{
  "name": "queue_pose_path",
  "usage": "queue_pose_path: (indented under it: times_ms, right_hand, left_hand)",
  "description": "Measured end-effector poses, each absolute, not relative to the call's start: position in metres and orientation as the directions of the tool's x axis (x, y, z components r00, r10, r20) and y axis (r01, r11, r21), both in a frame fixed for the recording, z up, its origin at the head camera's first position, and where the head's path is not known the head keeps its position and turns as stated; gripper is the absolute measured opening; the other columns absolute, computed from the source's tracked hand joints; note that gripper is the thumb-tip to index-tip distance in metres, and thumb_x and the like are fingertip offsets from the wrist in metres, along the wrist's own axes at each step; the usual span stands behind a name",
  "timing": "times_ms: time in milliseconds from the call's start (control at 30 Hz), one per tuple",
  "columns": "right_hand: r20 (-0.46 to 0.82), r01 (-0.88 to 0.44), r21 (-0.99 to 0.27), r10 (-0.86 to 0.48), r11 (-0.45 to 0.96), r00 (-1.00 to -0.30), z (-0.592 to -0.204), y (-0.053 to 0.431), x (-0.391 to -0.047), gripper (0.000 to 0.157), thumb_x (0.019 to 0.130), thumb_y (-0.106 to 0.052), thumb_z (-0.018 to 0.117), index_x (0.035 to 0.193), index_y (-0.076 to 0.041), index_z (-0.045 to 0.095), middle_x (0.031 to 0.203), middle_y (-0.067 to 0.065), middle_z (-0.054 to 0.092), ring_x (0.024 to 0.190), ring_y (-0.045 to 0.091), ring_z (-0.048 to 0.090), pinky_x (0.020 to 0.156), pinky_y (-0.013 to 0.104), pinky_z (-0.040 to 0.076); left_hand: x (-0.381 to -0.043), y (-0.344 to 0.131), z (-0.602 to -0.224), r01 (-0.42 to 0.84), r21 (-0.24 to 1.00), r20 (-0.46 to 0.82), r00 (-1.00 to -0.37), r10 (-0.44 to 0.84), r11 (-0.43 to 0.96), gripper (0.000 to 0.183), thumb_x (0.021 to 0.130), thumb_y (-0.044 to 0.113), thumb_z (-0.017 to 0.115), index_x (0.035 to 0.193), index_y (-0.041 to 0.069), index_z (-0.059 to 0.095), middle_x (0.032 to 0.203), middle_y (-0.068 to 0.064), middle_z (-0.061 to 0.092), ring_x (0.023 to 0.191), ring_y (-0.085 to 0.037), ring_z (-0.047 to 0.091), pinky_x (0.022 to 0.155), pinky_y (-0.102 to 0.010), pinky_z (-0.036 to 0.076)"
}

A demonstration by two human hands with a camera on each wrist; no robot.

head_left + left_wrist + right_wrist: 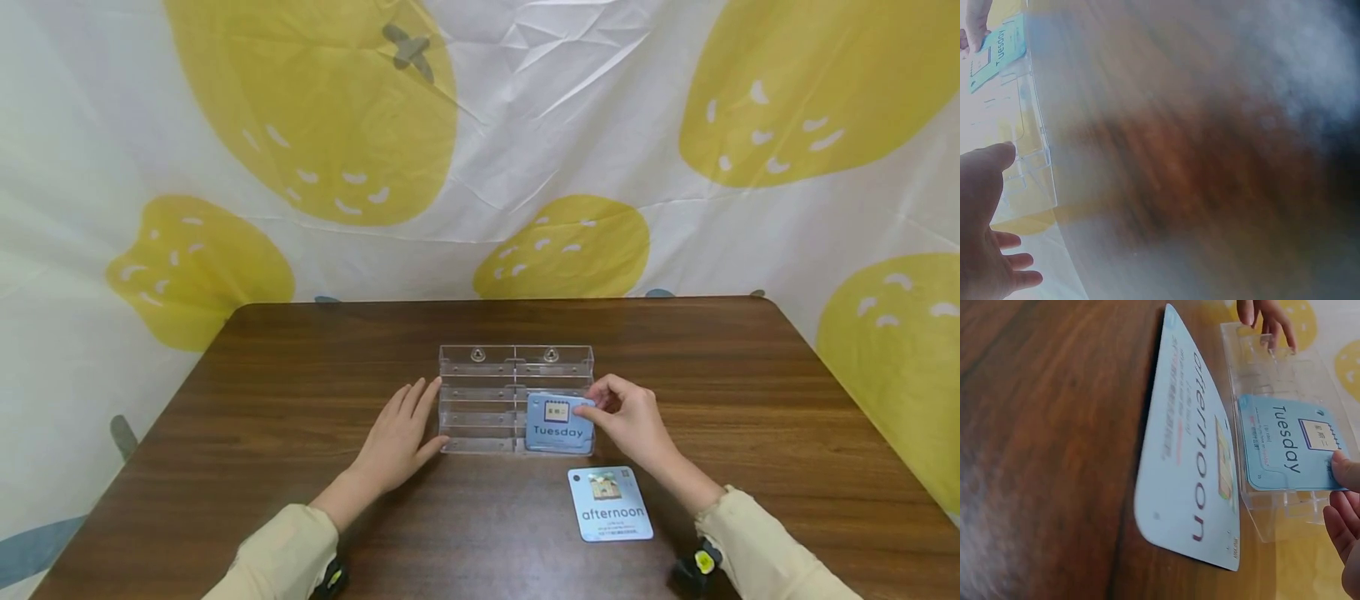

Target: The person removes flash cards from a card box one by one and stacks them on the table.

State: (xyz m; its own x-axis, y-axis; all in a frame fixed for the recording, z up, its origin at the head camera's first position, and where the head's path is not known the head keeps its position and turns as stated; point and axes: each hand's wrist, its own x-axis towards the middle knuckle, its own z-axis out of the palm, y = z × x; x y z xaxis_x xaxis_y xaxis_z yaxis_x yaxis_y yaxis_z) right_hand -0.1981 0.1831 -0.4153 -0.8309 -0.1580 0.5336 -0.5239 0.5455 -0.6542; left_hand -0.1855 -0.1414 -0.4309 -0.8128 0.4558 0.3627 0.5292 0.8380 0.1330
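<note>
The right hand pinches the far right corner of the Tuesday card between thumb and fingers, while the left hand rests with fingers extended, thumb apart, at the left edge of the one clear rack. The card sits in the rack's near right pocket, its top pointing far and lettering running left to right; its longer axis is hard to tell. Two card faces show, the other being one afternoon card on the table, nearer.

The rack looks glossy plastic; cards smooth; table satiny wood; backdrop creased cloth.
</note>
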Motion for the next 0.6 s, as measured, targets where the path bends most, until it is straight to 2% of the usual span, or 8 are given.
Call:
queue_pose_path:
  times_ms: [367,600]
  right_hand:
    - [0.567,-0.571,-0.592,-0.209,0.568,-0.797,-0.405,0.187,-0.2,0.017,0.066,-0.002,0.078,0.073,-0.007,0.064,0.062,-0.003,0.061,0.052,0.003,0.048,0.045,0.017,0.042]
    - [0.536,-0.556,-0.59,-0.23,0.586,-0.812,-0.398,0.191,-0.201,0.012,0.07,-0.002,0.075,0.072,-0.008,0.065,0.064,-0.003,0.063,0.053,0.004,0.049,0.046,0.019,0.043]
  left_hand:
    - [-0.185,-0.142,-0.43,0.524,0.138,0.354,-0.818,0.452,0.84,0.077,0.083,0.036,0.064,0.141,0.001,0.027,0.132,-0.026,0.04,0.12,-0.042,0.039,0.101,-0.048,0.032]
    - [-0.185,-0.141,-0.431,0.526,0.135,0.356,-0.816,0.454,0.84,0.077,0.083,0.036,0.064,0.141,0.001,0.027,0.132,-0.026,0.04,0.12,-0.042,0.04,0.101,-0.048,0.032]
